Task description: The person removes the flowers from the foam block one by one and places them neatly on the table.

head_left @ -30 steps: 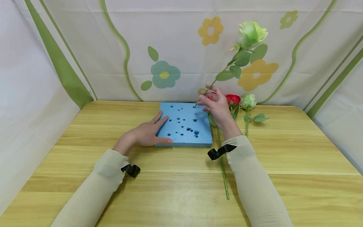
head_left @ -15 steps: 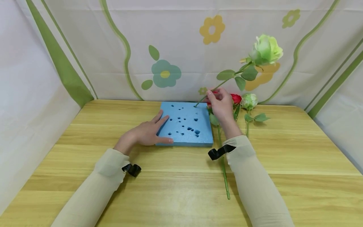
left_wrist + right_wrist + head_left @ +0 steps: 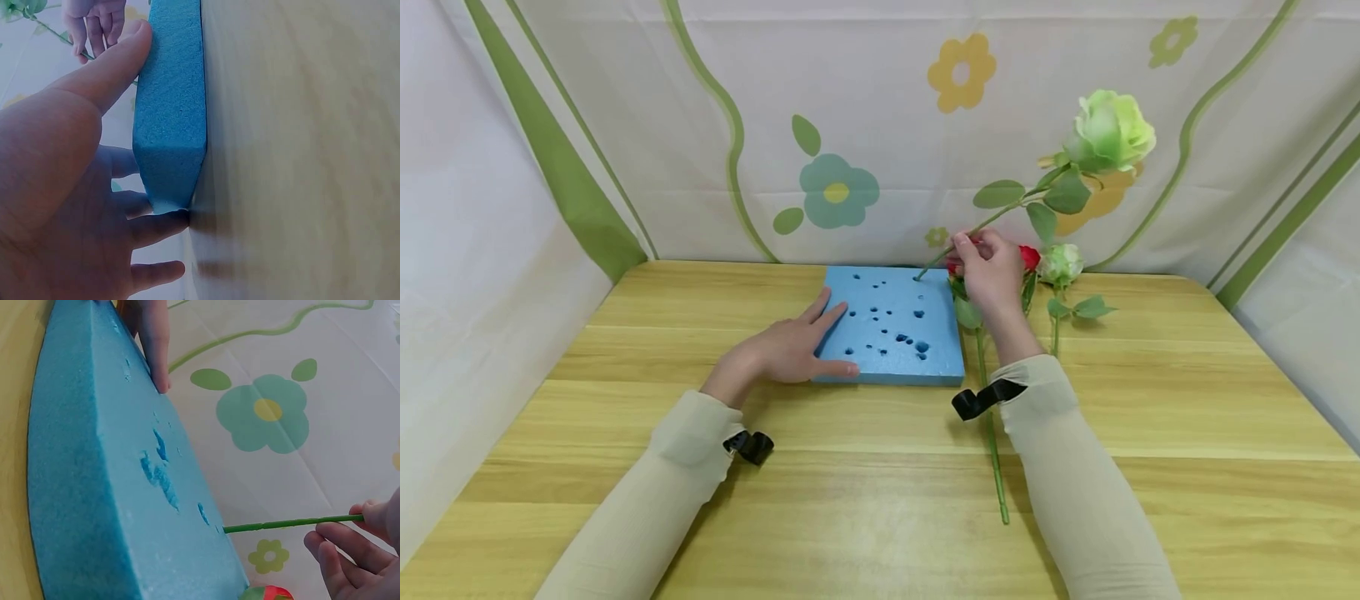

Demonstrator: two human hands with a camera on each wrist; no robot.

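My right hand (image 3: pixel 995 275) pinches the stem of a pale green rose (image 3: pixel 1108 133) between thumb and fingers. The rose leans to the right, its bloom high over the table's far side. In the right wrist view the lower end of the green stem (image 3: pixel 287 522) meets the top of a blue foam block (image 3: pixel 119 425), at a hole near its far right corner in the head view. My left hand (image 3: pixel 782 350) rests against the block's left side, fingers spread and thumb on the front corner. Several holes dot the block's top.
Just right of the block, partly behind my right hand, lie a red rose (image 3: pixel 1028 258) and another pale green rose (image 3: pixel 1062 265). A long green stem (image 3: pixel 995 462) stretches toward the table's front. A patterned curtain (image 3: pixel 700 167) stands behind the wooden table (image 3: pixel 865 500).
The pale green rose has tipped lower and to the right. My right fingers, spread earlier, have drawn together on its stem. The left hand has stayed on the block.
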